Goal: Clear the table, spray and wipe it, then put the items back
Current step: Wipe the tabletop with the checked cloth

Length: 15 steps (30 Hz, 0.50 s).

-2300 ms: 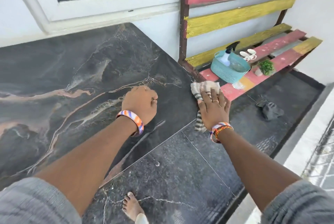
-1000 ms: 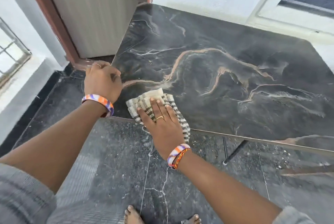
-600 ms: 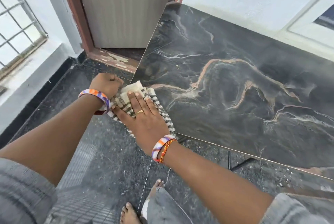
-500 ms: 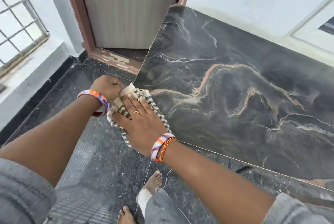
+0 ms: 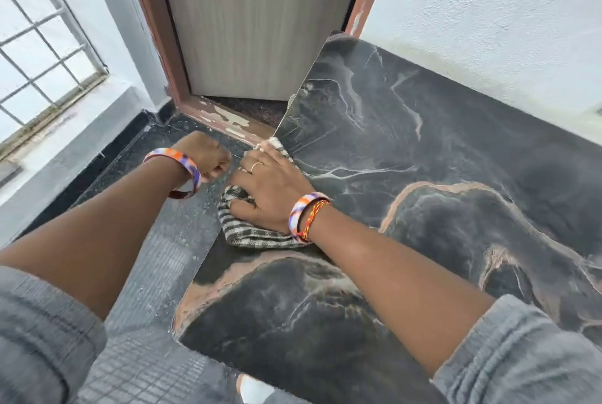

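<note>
The dark marble-patterned table (image 5: 423, 143) fills the right side of the head view, its top bare. A black-and-white striped cloth (image 5: 254, 235) lies on the table's left edge, partly hanging over it. My right hand (image 5: 273, 188) lies on the cloth with fingers spread and presses it down at the edge; most of the cloth is hidden under the palm. My left hand (image 5: 205, 156) is a closed fist just off the table's left edge, above the floor, holding nothing I can see. It is a short gap from my right fingertips.
A grey door (image 5: 260, 22) in a worn brown frame stands just beyond the table's far left corner. A barred window (image 5: 39, 55) with a low ledge runs along the left. Dark tiled floor (image 5: 156, 257) lies between ledge and table. A white wall backs the table.
My right hand has slid the cloth along the front edge to the table's left side and up that edge. My left fist has stayed just beside it. The view has swung round.
</note>
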Motion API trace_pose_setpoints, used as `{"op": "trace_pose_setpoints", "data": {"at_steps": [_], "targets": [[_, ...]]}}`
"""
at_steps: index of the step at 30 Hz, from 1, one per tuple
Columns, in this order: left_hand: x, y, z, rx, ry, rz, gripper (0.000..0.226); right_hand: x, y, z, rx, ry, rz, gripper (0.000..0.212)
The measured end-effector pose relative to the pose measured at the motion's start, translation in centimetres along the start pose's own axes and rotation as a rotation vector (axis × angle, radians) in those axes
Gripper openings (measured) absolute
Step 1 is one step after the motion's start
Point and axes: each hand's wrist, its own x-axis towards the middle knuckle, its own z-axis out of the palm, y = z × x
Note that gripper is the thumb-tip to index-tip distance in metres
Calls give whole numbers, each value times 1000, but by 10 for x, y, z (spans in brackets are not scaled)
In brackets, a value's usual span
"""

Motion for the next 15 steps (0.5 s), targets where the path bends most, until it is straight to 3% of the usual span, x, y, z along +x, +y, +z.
{"op": "trace_pose_setpoints", "data": {"at_steps": [2, 7, 11, 15], "targets": [[12, 15, 4, -11, 22, 14, 33, 17, 29, -3, -11, 28, 20, 69], [39, 56, 14, 95, 68, 109, 29, 58, 91, -16, -30, 41, 94, 58], [66, 87, 18, 159, 153, 199, 29, 83, 135, -24, -56, 46, 116, 76], [102, 121, 19, 143, 176, 263, 26, 112, 187, -32, -86, 29, 140, 77]]}}
